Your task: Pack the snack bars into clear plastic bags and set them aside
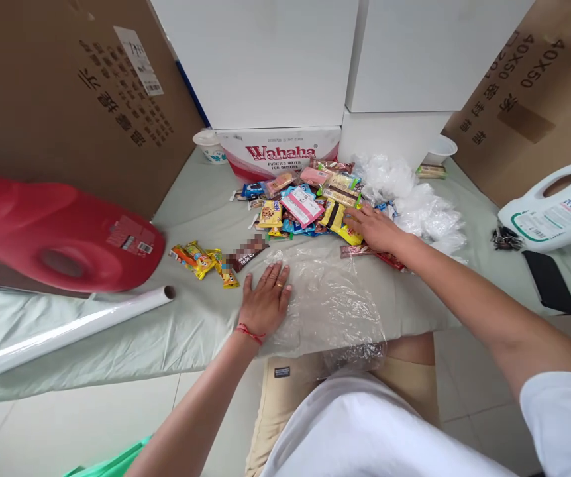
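Note:
My left hand point(265, 301) lies flat with its fingers stretched out. It rests at the left edge of a clear plastic sheet or bag point(335, 298) spread on the cloth and hanging over the front edge. My right hand point(377, 228) reaches over the right side of a pile of wrapped snacks point(303, 205). Its fingers are stretched out on a yellow snack packet point(338, 222), touching it; whether any grip is closed underneath is hidden. A dark brown wrapped bar point(250, 253) and several yellow-orange packets point(196, 258) lie beyond and left of my left hand.
Crumpled clear bags point(419, 199) are heaped right of the pile. A Wahaha carton point(280, 152) stands behind. At left are a red jug point(61, 232) and a white film roll point(71, 331); at right, a detergent bottle point(558, 205), keys point(507, 238) and a black phone point(551, 281).

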Demonstrator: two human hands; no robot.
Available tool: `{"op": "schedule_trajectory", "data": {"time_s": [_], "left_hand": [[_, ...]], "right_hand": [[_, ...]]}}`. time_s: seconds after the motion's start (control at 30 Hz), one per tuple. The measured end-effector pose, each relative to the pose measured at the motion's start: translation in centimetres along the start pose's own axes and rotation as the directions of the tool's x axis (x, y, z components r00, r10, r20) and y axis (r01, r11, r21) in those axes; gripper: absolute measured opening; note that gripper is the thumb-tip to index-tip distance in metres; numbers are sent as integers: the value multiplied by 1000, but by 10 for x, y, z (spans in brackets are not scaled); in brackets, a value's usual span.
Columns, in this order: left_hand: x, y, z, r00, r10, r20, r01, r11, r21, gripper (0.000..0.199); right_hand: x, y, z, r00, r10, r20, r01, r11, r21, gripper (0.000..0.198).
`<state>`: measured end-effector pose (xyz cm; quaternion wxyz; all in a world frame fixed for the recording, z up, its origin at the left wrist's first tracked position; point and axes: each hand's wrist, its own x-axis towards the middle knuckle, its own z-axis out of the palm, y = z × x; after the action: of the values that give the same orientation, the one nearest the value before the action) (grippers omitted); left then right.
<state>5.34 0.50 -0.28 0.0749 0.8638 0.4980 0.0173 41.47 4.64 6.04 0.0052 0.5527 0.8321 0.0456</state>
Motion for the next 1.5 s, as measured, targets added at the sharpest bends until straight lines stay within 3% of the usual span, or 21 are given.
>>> {"op": "schedule_trajectory", "data": {"time_s": [0.2,0.33,0.4,0.43,0.53,0.6,0.67,0.8,0.93,1.03,1.13,1.2,1.33,1.4,1.5], "left_hand": [[2,-3,2,1000,-8,-26,8,1000,6,61],[1,-1,4,999,-9,-47,8,1000,-11,60],[1,-2,3,999,-7,-53,6,1000,-20,59],[1,-2,3,999,-6,-52,5,1000,-24,59],[1,-3,1,999,-7,-44,5,999,-42,58],[1,-4,1,999,-9,-44,6,998,-57,59],[1,-4,2,998,-14,-53,10,997,-76,59],[1,-5,4,996,-36,-79,27,994,-109,59],[2,-5,6,995,-31,-96,22,995,-97,57],[2,-5,6,995,-32,-97,23,995,-95,57],[2,-4,6,995,-30,-98,21,995,-95,57],[1,-4,6,995,-33,-97,24,995,-99,57],[1,-5,7,993,-57,-105,44,992,-118,57],[1,-6,8,992,-64,-107,50,990,-129,57],[1,-6,8,991,-67,-116,50,988,-145,57]], "right_hand": [[13,19,-4,997,-54,52,60,990,-127,59],[4,14,-33,978,133,-159,-135,991,-5,77],[1,-7,-53,959,190,-212,-168,979,116,83],[-1,-22,-62,969,171,-181,-139,974,178,83],[-4,-80,-77,998,-40,58,19,946,325,74],[-5,-118,-71,977,-129,169,67,941,332,69],[-6,-149,-54,961,-145,237,70,952,297,64],[-10,-179,-14,970,-79,228,17,964,264,73],[-2,-169,-9,970,-55,235,-28,941,337,74],[29,-144,-24,982,152,111,-179,937,301,58],[79,-118,-30,909,399,-122,-366,902,228,69],[112,-107,-24,879,462,-123,-431,877,213,83],[146,-94,-9,874,480,-74,-465,870,163,76],[142,-88,-11,879,457,-133,-438,886,153,75],[110,-85,-30,913,359,-192,-328,928,175,78]]}}
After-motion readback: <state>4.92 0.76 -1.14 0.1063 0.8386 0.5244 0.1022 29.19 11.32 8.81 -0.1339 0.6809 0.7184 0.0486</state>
